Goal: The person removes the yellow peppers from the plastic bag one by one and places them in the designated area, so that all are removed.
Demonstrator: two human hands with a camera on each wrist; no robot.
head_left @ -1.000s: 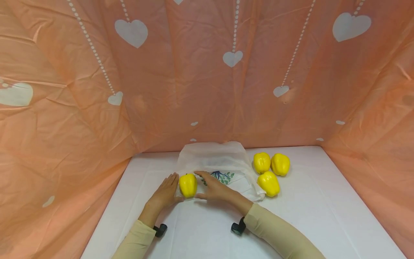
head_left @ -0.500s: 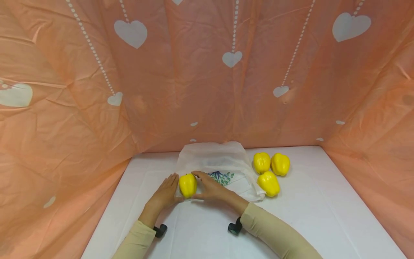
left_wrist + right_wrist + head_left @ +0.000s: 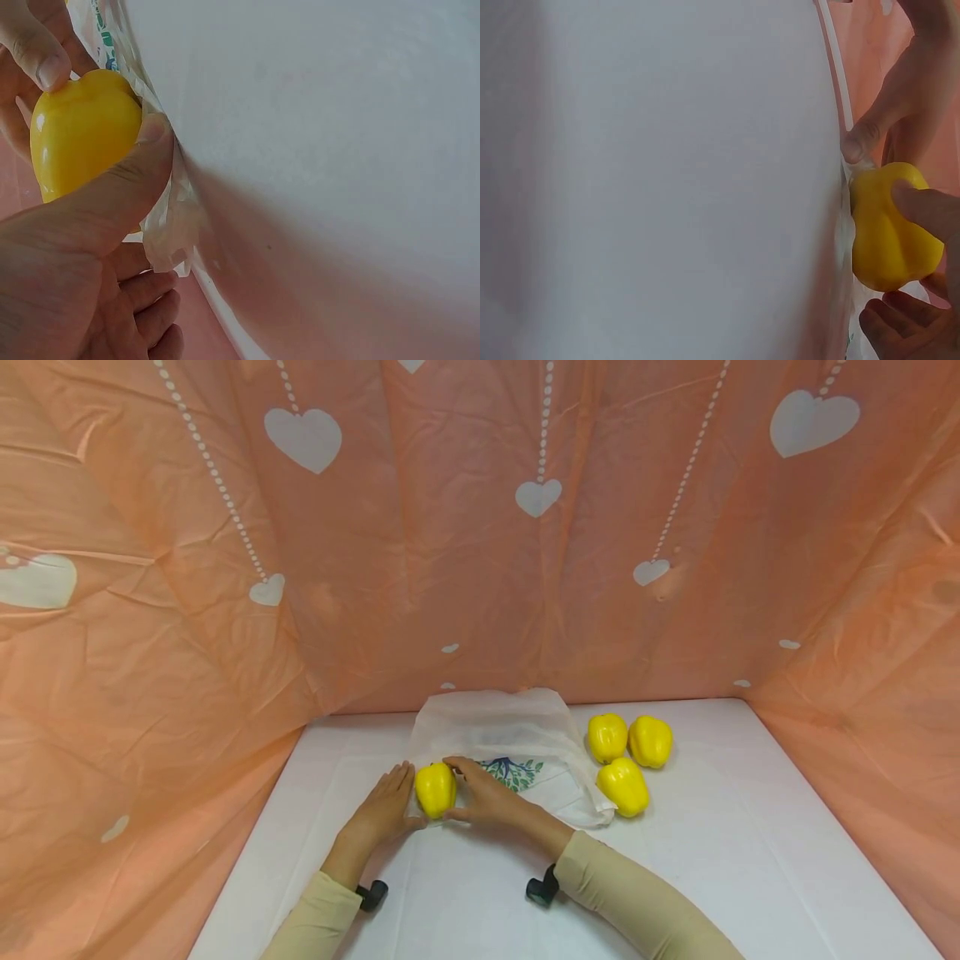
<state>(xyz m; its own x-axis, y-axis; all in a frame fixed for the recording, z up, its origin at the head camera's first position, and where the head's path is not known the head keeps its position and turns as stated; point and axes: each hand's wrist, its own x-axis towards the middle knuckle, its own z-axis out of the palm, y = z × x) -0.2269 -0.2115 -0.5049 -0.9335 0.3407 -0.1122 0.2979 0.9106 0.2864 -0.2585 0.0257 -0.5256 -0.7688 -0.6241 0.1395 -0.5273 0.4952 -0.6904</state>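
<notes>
A yellow bell pepper (image 3: pixel 435 791) sits on the near left part of a thin whitish bag (image 3: pixel 487 718) with a printed tree. My right hand (image 3: pixel 491 797) grips its right side; in the right wrist view the thumb (image 3: pixel 922 206) lies on the pepper (image 3: pixel 892 232). On the other side my left hand (image 3: pixel 384 806) rests with fingers fairly straight, pointing away. In the left wrist view its thumb (image 3: pixel 142 165) lies along the pepper (image 3: pixel 86 124) at the bag's crumpled edge (image 3: pixel 176 232). Whether it also pinches the bag is unclear.
Three more yellow bell peppers (image 3: pixel 624 787) stand grouped at the bag's right. All lie on a table with a white cover (image 3: pixel 720 843). A peach curtain (image 3: pixel 480 568) with white hearts encloses the back and sides.
My right hand has moved slightly left, closing the small gap to the pepper, and now touches it. The left hand, bag and other peppers stay where they were.
</notes>
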